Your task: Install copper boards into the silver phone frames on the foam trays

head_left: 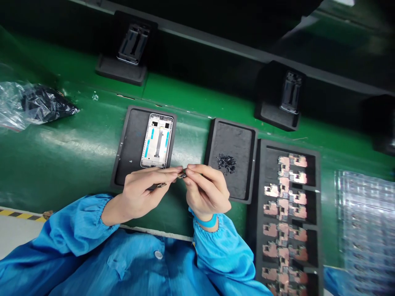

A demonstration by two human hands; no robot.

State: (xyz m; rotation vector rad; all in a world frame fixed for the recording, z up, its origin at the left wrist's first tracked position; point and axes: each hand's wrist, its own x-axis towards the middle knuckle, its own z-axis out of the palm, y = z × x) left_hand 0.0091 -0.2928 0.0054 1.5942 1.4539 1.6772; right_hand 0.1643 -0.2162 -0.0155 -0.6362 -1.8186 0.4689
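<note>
My left hand (145,191) is closed on a small circuit board (161,185), mostly covered by the fingers; one end shows below them. The thumb and fingers of my right hand (208,189) pinch the board's other end. Whether a tiny part also sits between those fingertips cannot be seen. Just beyond my left hand lies a silver phone frame (159,142) with blue strips and a dark flex cable, in a black foam tray (128,135). Near my right hand is a second black tray (233,137) holding a heap of tiny black parts (226,163).
At right, a long black tray (318,197) holds rows of copper-coloured boards (284,193). Clear plastic trays (367,222) are stacked beyond it. Two more phone frames (133,44) (291,92) rest on foam trays at the back. A plastic bag (46,102) with dark contents lies left.
</note>
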